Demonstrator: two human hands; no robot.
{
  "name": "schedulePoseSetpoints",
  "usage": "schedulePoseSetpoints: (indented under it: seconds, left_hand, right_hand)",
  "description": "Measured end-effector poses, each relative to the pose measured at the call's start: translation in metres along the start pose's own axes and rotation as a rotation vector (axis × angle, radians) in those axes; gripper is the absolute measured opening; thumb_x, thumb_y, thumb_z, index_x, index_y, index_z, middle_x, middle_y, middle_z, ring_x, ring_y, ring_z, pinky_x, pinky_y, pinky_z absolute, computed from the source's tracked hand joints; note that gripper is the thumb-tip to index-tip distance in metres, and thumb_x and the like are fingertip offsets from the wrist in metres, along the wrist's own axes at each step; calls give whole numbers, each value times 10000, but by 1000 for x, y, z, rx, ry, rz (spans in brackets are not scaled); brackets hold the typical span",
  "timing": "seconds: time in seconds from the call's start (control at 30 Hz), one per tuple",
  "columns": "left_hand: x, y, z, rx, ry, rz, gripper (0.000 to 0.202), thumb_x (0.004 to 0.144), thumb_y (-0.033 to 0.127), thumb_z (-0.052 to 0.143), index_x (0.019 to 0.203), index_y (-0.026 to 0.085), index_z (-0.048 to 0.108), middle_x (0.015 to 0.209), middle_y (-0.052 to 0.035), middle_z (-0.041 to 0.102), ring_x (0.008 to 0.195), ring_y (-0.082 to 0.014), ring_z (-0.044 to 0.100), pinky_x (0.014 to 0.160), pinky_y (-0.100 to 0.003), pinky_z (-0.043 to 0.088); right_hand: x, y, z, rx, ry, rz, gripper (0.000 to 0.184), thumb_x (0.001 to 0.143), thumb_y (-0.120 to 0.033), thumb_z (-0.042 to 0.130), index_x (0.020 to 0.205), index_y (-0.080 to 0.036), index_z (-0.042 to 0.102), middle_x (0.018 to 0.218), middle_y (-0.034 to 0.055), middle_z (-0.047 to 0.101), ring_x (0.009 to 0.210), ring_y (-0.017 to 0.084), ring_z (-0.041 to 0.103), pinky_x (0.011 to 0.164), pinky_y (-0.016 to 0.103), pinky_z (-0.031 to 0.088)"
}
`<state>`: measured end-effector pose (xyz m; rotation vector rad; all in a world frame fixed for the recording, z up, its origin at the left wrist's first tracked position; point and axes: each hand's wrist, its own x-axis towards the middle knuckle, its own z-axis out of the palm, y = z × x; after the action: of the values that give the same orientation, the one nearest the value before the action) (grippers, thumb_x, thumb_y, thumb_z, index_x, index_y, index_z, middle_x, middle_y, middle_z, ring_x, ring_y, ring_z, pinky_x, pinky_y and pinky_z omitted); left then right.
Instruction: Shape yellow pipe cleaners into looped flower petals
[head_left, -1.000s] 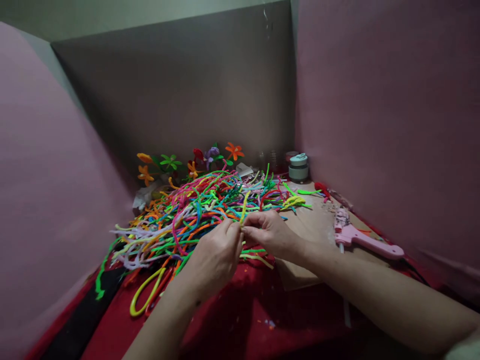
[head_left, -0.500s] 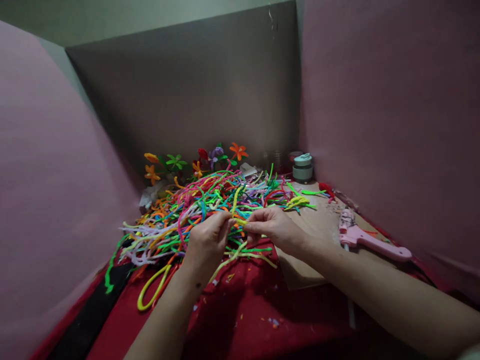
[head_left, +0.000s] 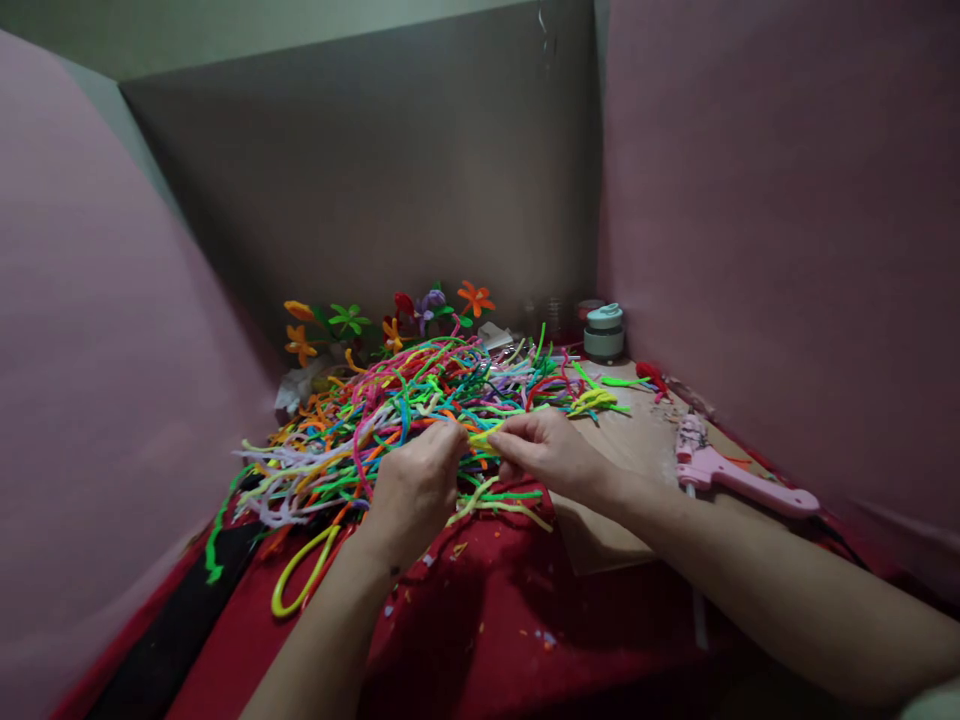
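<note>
Between my two hands runs a short stretch of yellow pipe cleaner. My left hand is closed on its left end, the fingers curled and partly hidden behind the back of the hand. With thumb and fingertips, my right hand pinches the other end. Both hands hover at the front of a big tangled pile of pipe cleaners in many colours. A yellow loop sticks out of the pile beside my left forearm.
A pink glue gun lies on the brown board to the right. Behind the pile stand several pipe-cleaner flowers and a lidded jar. Small scraps dot the red cloth. Pink panels rise on both sides.
An upright piece of the yellow pipe cleaner by my left fingertips no longer shows. My left hand has turned slightly, its fingers more curled. The right hand keeps its pinch.
</note>
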<state>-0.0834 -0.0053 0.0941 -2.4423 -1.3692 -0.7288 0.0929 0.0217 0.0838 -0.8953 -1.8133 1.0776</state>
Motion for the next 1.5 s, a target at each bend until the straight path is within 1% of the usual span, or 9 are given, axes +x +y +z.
schedulePoseSetpoints:
  seconds: [0.13,0.23,0.4,0.5,0.6,0.8,1.17,1.37,1.5]
  left_hand:
    - [1,1,-3,-88,-55,-73,169,870,181,380,748,167,496,681,-2,489,601,-117,449,574,-234,335]
    - [2,4,-6,-224,-82,-101,180,859,200,409,704,170,495,671,4,479,611,-113,437,582,-231,334]
    - [5,11,-6,-478,-37,-196,173,817,227,477,676,164,555,720,-12,514,699,-129,475,650,-239,372]
    - [6,13,-3,-687,-72,-401,171,783,269,515,669,158,579,638,5,510,599,-110,464,554,-219,373]
    - [6,14,1,-926,-131,-584,201,765,333,535,680,157,579,500,46,430,433,-70,367,407,-186,293]
    - [9,22,8,-1009,-71,-720,198,745,352,549,677,168,530,412,61,452,311,-62,351,316,-173,268]
    - [4,25,14,-736,133,-568,145,800,305,504,773,183,579,488,47,523,392,-71,462,400,-171,375]
    - [7,18,12,-1233,-8,-697,204,751,372,596,795,174,575,438,74,431,342,-47,343,342,-164,264]
    - [6,16,10,-1234,-82,-748,232,716,366,638,708,135,610,427,64,410,351,-29,306,348,-160,216]
  right_hand:
    - [-4,-2,-5,-371,407,-454,232,813,-255,507,657,-139,634,580,12,498,598,115,444,595,256,361]
    - [-3,-2,-4,-535,313,-596,159,794,-219,551,731,-165,687,664,36,508,692,143,447,635,274,360]
    - [1,1,-1,-401,70,-361,177,762,-191,588,619,-148,682,625,24,526,671,131,464,610,254,359]
    - [3,4,-2,-105,-82,-85,174,752,-236,574,681,-126,690,582,3,563,583,110,482,561,234,363]
    - [5,6,-1,60,-102,59,201,728,-273,569,659,-115,672,558,-6,570,532,97,473,530,222,360]
    - [4,6,7,248,-62,113,200,682,-216,556,506,-123,571,479,-36,473,467,66,394,479,207,328]
    - [4,12,13,474,-198,298,141,657,-216,589,559,-116,610,484,-13,564,436,69,470,497,216,388]
    - [1,1,9,507,-222,297,170,609,-257,668,547,-112,604,470,-8,560,434,87,493,465,225,387]
    - [0,-1,9,518,-220,294,241,578,-316,712,542,-107,597,464,-6,563,424,92,505,464,229,399]
